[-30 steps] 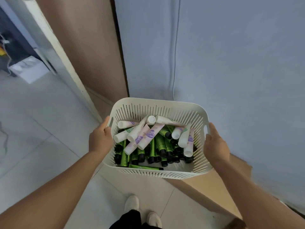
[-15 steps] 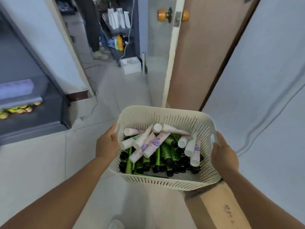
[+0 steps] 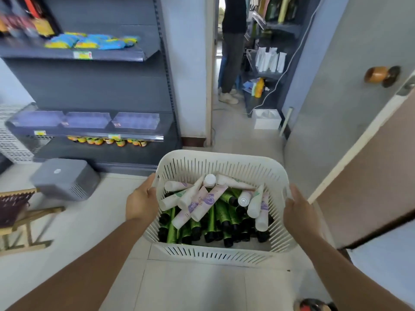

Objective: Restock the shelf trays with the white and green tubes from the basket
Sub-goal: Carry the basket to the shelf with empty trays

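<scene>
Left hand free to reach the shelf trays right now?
Probably not: the left hand and right hand both grip the basket, and the trays sit well ahead across open floor.

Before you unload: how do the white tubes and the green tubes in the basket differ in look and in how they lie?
The white tubes have white caps and purple print; the green tubes have black caps. The white tubes lie on top, crisscrossed at angles; the green tubes sit underneath, packed roughly parallel with caps toward the near side. Both share the white slotted basket, held at its sides by the left hand and right hand.

White slotted basket [image 3: 224, 167] heaped with white tubes [image 3: 197, 204] over green tubes [image 3: 211, 223].
</scene>
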A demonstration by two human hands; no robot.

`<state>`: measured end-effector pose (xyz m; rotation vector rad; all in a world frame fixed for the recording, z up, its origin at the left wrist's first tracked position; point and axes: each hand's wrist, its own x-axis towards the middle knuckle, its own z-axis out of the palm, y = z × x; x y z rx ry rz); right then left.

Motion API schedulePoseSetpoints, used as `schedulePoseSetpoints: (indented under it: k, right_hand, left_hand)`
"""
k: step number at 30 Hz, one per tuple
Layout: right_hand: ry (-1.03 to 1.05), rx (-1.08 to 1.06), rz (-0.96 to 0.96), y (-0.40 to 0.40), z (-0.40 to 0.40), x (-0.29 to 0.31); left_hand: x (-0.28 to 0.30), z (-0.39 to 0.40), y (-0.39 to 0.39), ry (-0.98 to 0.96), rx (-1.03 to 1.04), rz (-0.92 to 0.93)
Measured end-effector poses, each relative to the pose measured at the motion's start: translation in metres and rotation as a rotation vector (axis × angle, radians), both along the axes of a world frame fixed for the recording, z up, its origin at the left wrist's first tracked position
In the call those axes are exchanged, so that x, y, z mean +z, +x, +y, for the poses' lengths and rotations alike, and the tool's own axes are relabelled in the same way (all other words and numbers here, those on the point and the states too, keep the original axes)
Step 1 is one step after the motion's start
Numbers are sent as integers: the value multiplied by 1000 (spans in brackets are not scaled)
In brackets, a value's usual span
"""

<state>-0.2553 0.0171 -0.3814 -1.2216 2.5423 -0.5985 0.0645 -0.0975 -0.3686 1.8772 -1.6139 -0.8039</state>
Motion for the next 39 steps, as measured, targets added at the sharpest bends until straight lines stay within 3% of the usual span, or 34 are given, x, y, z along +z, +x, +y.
schedulePoseSetpoints:
  k: [9,24,39]
  right_hand:
    - [-51,250,-44,78,-141,12]
    - [24,620,-10,188,-332,6]
    - [36,718,-10,364,-456,9]
  left_hand:
    - [6,-45,94,7,306,5]
    - [1,-93,177,15,730,39]
    - [2,-189,341,24,830,54]
